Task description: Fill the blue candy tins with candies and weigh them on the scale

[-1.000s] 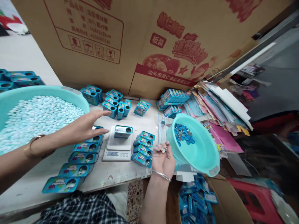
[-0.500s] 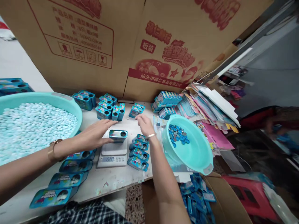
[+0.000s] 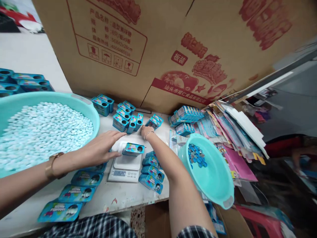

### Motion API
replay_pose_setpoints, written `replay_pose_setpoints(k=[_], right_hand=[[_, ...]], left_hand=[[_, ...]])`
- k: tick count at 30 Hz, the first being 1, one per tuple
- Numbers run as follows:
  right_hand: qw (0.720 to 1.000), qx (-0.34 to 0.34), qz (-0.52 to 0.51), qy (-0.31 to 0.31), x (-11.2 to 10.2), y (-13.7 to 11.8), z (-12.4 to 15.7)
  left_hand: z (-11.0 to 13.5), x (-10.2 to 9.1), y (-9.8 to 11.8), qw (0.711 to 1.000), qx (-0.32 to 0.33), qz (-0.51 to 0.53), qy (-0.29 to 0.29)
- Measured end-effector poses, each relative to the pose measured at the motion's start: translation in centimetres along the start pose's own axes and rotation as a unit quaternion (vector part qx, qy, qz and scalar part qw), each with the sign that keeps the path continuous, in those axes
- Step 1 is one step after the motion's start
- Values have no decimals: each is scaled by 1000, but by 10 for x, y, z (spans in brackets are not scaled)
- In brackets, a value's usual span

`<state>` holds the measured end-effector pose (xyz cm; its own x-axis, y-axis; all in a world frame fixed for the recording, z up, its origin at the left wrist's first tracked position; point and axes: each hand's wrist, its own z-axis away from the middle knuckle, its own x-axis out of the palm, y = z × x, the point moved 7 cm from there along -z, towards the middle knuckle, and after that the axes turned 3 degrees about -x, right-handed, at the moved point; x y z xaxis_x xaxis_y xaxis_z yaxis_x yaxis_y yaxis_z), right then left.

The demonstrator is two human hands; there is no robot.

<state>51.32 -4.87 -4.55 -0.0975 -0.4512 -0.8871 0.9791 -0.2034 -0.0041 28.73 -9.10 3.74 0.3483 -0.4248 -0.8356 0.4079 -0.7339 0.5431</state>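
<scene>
While leaving the blue candy tin (image 3: pixel 133 148) on the digital scale (image 3: pixel 126 164), reaching beyond its far side with the right hand (image 3: pixel 146 132).

Compared with half a second ago, farther behind the scale with the right hand, low at the white table (image 3: pixel 126 195), between the standing tins (image 3: pixel 132 124) and the small tin cluster (image 3: pixel 154 122); bunched at the fingers, though impossible to tell whether around anything. Still poised left of the scale with the left hand (image 3: pixel 105 145), wide between thumb and fingers, holding nothing, just beside the candy tin. No different for the tin: still upright on the scale, round opening uncovered. Apparently a brief break in the weighing: neither adding to the tin nor lifting it clear of the scale.
</scene>
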Motion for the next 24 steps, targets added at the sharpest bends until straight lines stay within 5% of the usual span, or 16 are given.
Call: replay_pose_setpoints(k=[3, 8, 11, 15, 19, 22, 24], right_hand=[[999, -11, -25, 41, -22, 8, 29], [966, -127, -144, 174, -58, -6, 129], [976, -114, -100, 159, -42, -30, 168], [987, -65, -26, 143, -20, -52, 176], [976, -27, -97, 195, -23, -30, 190], [895, -5, -298, 333, -28, 14, 225], [774, 13, -481, 413, -13, 47, 252]], left_hand=[[1, -2, -2, 1000, -2, 9, 5], [-4, 6, 6, 1000, 22, 11, 2], [-11, 18, 14, 1000, 29, -2, -10], [-20, 34, 26, 999, 29, -38, -25], [-33, 42, 41, 995, 39, -84, -33], [-53, 43, 51, 993, 56, -99, -28], [-75, 44, 56, 992, 66, -104, -19]])
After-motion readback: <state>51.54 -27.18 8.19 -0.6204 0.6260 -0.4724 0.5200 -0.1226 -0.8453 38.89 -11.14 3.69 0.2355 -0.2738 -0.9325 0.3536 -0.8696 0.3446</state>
